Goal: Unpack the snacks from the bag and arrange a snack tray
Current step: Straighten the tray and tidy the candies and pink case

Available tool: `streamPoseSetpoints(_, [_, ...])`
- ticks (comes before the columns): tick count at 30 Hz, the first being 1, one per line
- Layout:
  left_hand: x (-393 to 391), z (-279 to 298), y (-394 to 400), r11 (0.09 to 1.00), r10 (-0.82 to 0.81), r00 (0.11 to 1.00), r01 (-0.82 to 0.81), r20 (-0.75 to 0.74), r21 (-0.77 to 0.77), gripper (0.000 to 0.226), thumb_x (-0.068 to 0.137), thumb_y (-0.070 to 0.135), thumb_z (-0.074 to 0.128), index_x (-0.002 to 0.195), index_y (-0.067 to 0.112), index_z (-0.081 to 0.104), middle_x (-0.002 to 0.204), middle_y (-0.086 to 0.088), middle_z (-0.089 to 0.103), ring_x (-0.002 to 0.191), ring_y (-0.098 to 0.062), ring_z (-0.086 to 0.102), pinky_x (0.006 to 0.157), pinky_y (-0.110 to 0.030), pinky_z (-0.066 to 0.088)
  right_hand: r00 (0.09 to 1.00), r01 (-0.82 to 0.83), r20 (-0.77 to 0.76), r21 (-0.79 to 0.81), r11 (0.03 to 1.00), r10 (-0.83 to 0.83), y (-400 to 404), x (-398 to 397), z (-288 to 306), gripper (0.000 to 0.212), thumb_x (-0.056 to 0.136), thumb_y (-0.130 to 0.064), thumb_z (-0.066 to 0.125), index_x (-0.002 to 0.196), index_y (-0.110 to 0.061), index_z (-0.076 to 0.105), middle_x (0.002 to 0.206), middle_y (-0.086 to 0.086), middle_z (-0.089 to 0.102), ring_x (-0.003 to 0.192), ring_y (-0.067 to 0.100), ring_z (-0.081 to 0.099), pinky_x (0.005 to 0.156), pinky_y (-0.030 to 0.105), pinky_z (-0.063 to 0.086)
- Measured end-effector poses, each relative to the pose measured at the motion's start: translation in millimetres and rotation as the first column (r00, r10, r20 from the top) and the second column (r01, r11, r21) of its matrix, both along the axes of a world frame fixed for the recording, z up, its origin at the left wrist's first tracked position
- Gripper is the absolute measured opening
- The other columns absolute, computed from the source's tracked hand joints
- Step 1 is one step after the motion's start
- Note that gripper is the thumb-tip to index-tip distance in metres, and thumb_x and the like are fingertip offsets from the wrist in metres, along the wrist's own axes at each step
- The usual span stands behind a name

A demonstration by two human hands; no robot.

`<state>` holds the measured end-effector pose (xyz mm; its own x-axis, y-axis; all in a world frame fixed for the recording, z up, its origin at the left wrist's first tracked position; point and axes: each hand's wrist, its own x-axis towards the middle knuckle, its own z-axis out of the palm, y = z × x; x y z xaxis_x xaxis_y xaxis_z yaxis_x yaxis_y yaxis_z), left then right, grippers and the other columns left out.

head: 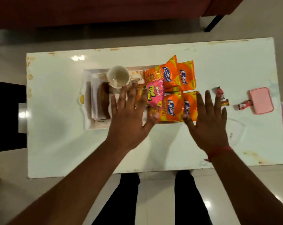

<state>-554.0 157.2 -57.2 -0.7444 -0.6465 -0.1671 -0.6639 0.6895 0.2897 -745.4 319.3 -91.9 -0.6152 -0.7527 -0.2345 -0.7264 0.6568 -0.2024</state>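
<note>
Progress, as judged: well advanced. Most snacks appear already set on the tray; no bag is clearly in view, so unpacking seems finished or nearly so. What looks left: two small wrapped items off the tray, and final tidying.

Tray (95, 127): white, rectangular, at the middle of the table (56, 143), nearer the far edge than the near one.
- Left part: a white cup (118, 77), apparently empty, at the far side; beside it folded white napkins (95, 98) and a brown item, not identifiable.
- Right part: four orange Kurkure packets (170, 77) in two rows, overlapping; the rightmost two overhang the tray's right rim.
- Middle: a pink Bingo packet (154, 93) lying atop the orange ones.

Off the tray, toward the right edge of the table:
- Two small red wrapped candies (221, 98), one next to a pink lidded box (260, 100); contents of the box hidden.
- A clear plastic sheet or bag (236, 132), flat, hard to make out.

Hands:
- Left hand (129, 117): fingers spread and released, over the tray's near rim, fingertips at the cup and the pink packet; grasping nothing.
- Right hand (208, 120): fingers spread and released, just beside the near-right orange packet; grasping nothing.
</note>
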Motion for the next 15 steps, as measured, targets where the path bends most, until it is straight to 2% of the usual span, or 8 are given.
streamPoseSetpoints(5, [-66, -7, 68, 0.998, -0.055, 0.996, 0.055, 0.069, 0.003, 0.078, 0.091, 0.072, 0.023, 0.155, 0.03, 0.01, 0.165, -0.006, -0.003, 0.151, -0.033, -0.006, 0.117, -0.061, 0.009, 0.999, -0.038, 0.035, 0.069, 0.997, 0.035, 41, -49, -4, 0.088, 0.087, -0.079, 0.015, 0.156, -0.025, 0.007, 0.165, 0.006, 0.003, 0.151, 0.033, -0.001, 0.115, 0.064, 0.014])
streamPoseSetpoints(9, [-131, -18, 119, 0.997, -0.069, 0.994, 0.067, 0.084, 0.026, 0.08, 0.091, 0.072, 0.026, 0.156, 0.029, 0.008, 0.165, -0.006, -0.003, 0.151, -0.034, -0.006, 0.117, -0.061, 0.009, 0.997, -0.066, 0.037, 0.066, 0.996, 0.064, 79, -102, -3, 0.088, 0.087, -0.078, 0.017, 0.156, -0.025, 0.003, 0.165, 0.005, 0.002, 0.151, 0.034, 0.0, 0.117, 0.061, 0.012])
streamPoseSetpoints(13, [-194, -35, 156, 0.995, -0.101, 0.991, 0.098, 0.087, 0.031, 0.077, 0.093, 0.061, 0.036, 0.156, 0.027, 0.006, 0.165, -0.008, -0.006, 0.151, -0.036, -0.006, 0.119, -0.058, 0.008, 0.996, -0.088, 0.031, 0.097, 0.991, 0.086, 110, -154, -13, 0.084, 0.089, -0.076, 0.02, 0.156, -0.026, 0.008, 0.165, 0.005, 0.003, 0.151, 0.034, 0.0, 0.117, 0.06, 0.009])
streamPoseSetpoints(15, [-218, -47, 163, 0.991, -0.131, 0.983, 0.126, 0.127, 0.044, 0.076, 0.094, 0.052, 0.045, 0.155, 0.023, 0.01, 0.165, -0.009, 0.0, 0.151, -0.036, -0.003, 0.119, -0.055, 0.012, 0.994, -0.109, 0.001, 0.115, 0.987, 0.11, 119, -175, -23, 0.075, 0.095, -0.066, 0.03, 0.155, -0.023, 0.016, 0.164, 0.008, 0.01, 0.15, 0.037, 0.005, 0.116, 0.061, 0.011])
